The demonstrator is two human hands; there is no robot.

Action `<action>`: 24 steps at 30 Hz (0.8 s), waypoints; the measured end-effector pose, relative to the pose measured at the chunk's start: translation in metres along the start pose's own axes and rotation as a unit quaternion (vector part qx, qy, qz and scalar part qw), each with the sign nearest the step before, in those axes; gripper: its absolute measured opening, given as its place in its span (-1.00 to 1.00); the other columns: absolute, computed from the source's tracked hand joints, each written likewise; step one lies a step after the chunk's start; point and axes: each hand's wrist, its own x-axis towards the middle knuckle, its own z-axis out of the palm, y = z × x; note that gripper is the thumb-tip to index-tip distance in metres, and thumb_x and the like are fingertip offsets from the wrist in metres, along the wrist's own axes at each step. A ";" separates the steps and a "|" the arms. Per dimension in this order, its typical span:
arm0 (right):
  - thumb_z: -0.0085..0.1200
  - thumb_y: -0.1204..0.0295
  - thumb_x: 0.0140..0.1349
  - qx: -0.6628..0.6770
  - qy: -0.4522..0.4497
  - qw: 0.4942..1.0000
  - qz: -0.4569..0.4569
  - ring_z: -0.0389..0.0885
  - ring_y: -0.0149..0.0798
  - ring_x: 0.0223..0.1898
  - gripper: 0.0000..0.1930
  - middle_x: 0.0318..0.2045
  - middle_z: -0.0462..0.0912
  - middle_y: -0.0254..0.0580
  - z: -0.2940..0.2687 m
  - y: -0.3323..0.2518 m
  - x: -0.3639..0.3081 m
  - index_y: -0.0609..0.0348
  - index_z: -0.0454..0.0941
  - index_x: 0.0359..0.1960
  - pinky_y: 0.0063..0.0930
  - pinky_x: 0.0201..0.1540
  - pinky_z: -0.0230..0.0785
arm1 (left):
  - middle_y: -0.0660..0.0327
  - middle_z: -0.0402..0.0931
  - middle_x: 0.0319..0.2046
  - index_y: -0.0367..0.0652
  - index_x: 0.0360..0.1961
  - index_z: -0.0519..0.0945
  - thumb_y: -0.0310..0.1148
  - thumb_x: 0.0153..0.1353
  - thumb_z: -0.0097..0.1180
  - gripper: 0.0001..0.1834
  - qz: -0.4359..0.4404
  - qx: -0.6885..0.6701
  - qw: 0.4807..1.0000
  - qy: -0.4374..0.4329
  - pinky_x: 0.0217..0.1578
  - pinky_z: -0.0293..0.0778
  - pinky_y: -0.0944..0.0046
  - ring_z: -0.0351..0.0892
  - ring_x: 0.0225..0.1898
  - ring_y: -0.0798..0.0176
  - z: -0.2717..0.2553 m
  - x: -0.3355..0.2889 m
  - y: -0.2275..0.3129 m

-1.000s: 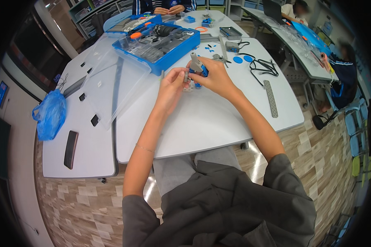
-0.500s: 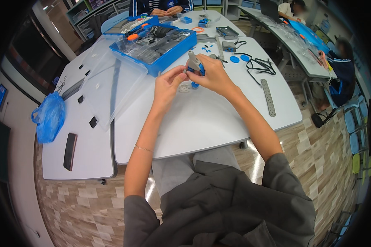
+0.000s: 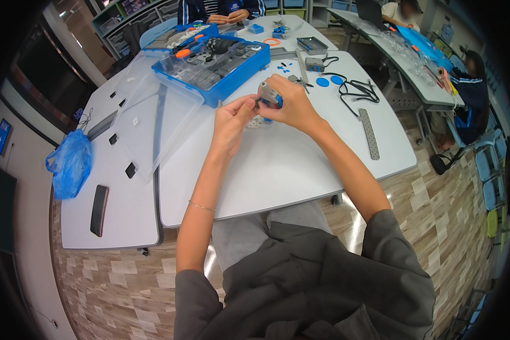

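Above the white table, my right hand (image 3: 292, 102) is wrapped round a grey-and-blue part (image 3: 270, 94) with a rounded grey end, its exact kind unclear. My left hand (image 3: 234, 120) meets it from the left, thumb and fingers pinching a small dark piece (image 3: 257, 104) against that part. Fingers hide much of both. Just below the hands lies a light grey plate with holes (image 3: 255, 122) on the tabletop. Beyond them stands a blue kit box (image 3: 224, 90) of grey parts, with an orange roll on top.
A clear plastic lid (image 3: 153, 122) lies left of the box. Farther left are a phone (image 3: 99, 211) and a blue bag (image 3: 72, 164). On the right lie a perforated grey beam (image 3: 369, 134), black cables (image 3: 357, 90) and blue discs (image 3: 323, 82). Another person's hands (image 3: 229, 17) work across the table.
The grey-and-blue part has tipped so its rounded grey end faces me more. Both hands stay close together; the view has shifted slightly.
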 end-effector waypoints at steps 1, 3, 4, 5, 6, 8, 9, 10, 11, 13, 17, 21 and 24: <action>0.31 0.46 0.01 0.021 -0.028 0.999 0.041 0.62 -0.25 -0.45 -0.71 -0.35 0.59 -0.20 -0.002 0.001 0.000 0.20 0.55 -0.22 -0.45 -0.41 0.48 | 0.13 0.64 -0.15 -0.39 0.06 0.57 -0.23 0.35 0.18 -0.57 -0.010 0.015 1.000 -0.010 0.07 0.48 0.28 0.60 -0.09 0.29 -0.001 0.000 0.001; 0.31 0.42 0.05 0.061 -0.089 0.986 0.131 0.61 -0.36 -0.46 -0.73 -0.41 0.59 -0.21 -0.007 0.002 0.000 0.21 0.57 -0.23 -0.52 -0.42 0.45 | 0.13 0.62 -0.13 -0.37 0.08 0.55 -0.23 0.38 0.13 -0.58 -0.025 0.025 0.999 -0.015 0.10 0.47 0.27 0.59 -0.06 0.28 -0.004 0.000 0.003; 0.31 0.41 0.08 0.127 -0.095 0.969 0.188 0.56 -0.40 -0.49 -0.76 -0.43 0.60 -0.22 -0.009 0.003 0.001 0.21 0.57 -0.24 -0.53 -0.44 0.41 | 0.14 0.59 -0.11 -0.37 0.09 0.53 -0.23 0.40 0.10 -0.58 -0.031 0.020 0.999 -0.010 0.13 0.46 0.25 0.58 -0.03 0.28 -0.005 0.000 0.004; 0.30 0.40 0.11 0.191 -0.104 0.943 0.252 0.52 -0.45 -0.52 -0.78 -0.45 0.60 -0.24 -0.011 0.004 0.002 0.21 0.57 -0.26 -0.55 -0.47 0.36 | 0.15 0.57 -0.09 -0.36 0.10 0.52 -0.23 0.42 0.06 -0.59 -0.038 0.015 0.999 -0.006 0.17 0.45 0.23 0.57 0.00 0.27 -0.006 0.000 0.004; 0.30 0.39 0.15 0.252 -0.111 0.911 0.306 0.48 -0.49 -0.55 -0.80 -0.47 0.61 -0.26 -0.013 0.005 0.003 0.21 0.57 -0.28 -0.57 -0.49 0.32 | 0.15 0.56 -0.10 -0.35 0.10 0.52 -0.21 0.42 0.05 -0.58 -0.033 -0.001 0.999 -0.003 0.17 0.45 0.24 0.57 0.00 0.27 -0.007 0.000 0.005; 0.28 0.34 0.19 0.368 -0.026 0.864 0.343 0.46 -0.51 -0.57 -0.76 -0.50 0.59 -0.30 -0.017 0.007 0.005 0.25 0.58 -0.27 -0.62 -0.51 0.29 | 0.16 0.55 -0.10 -0.33 0.12 0.50 -0.18 0.44 0.01 -0.57 -0.020 -0.034 0.999 0.000 0.17 0.44 0.26 0.56 0.00 0.27 -0.008 0.000 0.007; 0.28 0.31 0.21 0.422 0.016 0.835 0.354 0.45 -0.52 -0.57 -0.75 -0.51 0.58 -0.32 -0.018 0.008 0.007 0.26 0.58 -0.26 -0.65 -0.52 0.28 | 0.16 0.54 -0.11 -0.34 0.11 0.51 -0.18 0.45 0.00 -0.57 -0.022 -0.036 0.999 0.002 0.14 0.45 0.27 0.56 -0.01 0.26 -0.008 0.001 0.007; 0.27 0.29 0.23 0.475 0.057 0.800 0.362 0.43 -0.53 -0.58 -0.73 -0.53 0.57 -0.34 -0.019 0.010 0.008 0.28 0.58 -0.25 -0.67 -0.52 0.27 | 0.16 0.54 -0.12 -0.35 0.11 0.51 -0.17 0.45 -0.01 -0.57 -0.024 -0.038 0.999 0.003 0.12 0.45 0.29 0.56 -0.02 0.26 -0.007 0.000 0.007; 0.27 0.29 0.23 0.486 0.068 0.786 0.376 0.43 -0.54 -0.58 -0.72 -0.54 0.56 -0.35 -0.020 0.011 0.009 0.29 0.58 -0.25 -0.70 -0.53 0.26 | 0.15 0.54 -0.13 -0.36 0.10 0.51 -0.17 0.46 -0.02 -0.56 -0.031 -0.038 0.999 0.010 0.10 0.46 0.31 0.56 -0.03 0.25 -0.007 0.000 0.007; 0.26 0.29 0.24 0.504 0.094 0.756 0.406 0.42 -0.57 -0.58 -0.72 -0.58 0.53 -0.38 -0.021 0.012 0.009 0.30 0.58 -0.26 -0.75 -0.54 0.26 | 0.13 0.55 -0.10 -0.36 0.11 0.51 -0.17 0.45 -0.01 -0.56 -0.036 -0.032 0.999 0.004 0.10 0.46 0.29 0.56 -0.02 0.24 -0.004 -0.001 0.005; 0.26 0.29 0.26 0.523 0.093 0.728 0.432 0.42 -0.60 -0.58 -0.70 -0.59 0.49 -0.41 -0.015 0.014 0.007 0.35 0.58 -0.26 -0.80 -0.55 0.27 | 0.09 0.55 -0.03 -0.38 0.12 0.50 -0.22 0.42 0.06 -0.56 -0.032 -0.047 0.998 -0.020 0.14 0.45 0.25 0.57 0.02 0.19 0.000 -0.003 0.001; 0.24 0.31 0.27 0.555 0.099 0.702 0.435 0.42 -0.61 -0.58 -0.69 -0.58 0.48 -0.42 -0.009 0.021 0.003 0.38 0.55 -0.22 -0.80 -0.55 0.30 | 0.03 0.54 0.04 -0.38 0.15 0.48 -0.27 0.37 0.14 -0.55 -0.025 -0.051 0.998 -0.030 0.19 0.43 0.19 0.56 0.09 0.14 0.003 -0.004 -0.001; 0.26 0.38 0.24 0.608 0.099 0.649 0.446 0.49 -0.57 -0.51 -0.76 -0.41 0.60 -0.23 -0.006 0.032 -0.001 0.31 0.55 -0.22 -0.74 -0.46 0.44 | 0.00 0.54 0.06 -0.40 0.17 0.46 -0.28 0.35 0.16 -0.52 -0.027 -0.058 0.997 -0.030 0.22 0.42 0.18 0.55 0.11 0.13 0.004 -0.005 -0.001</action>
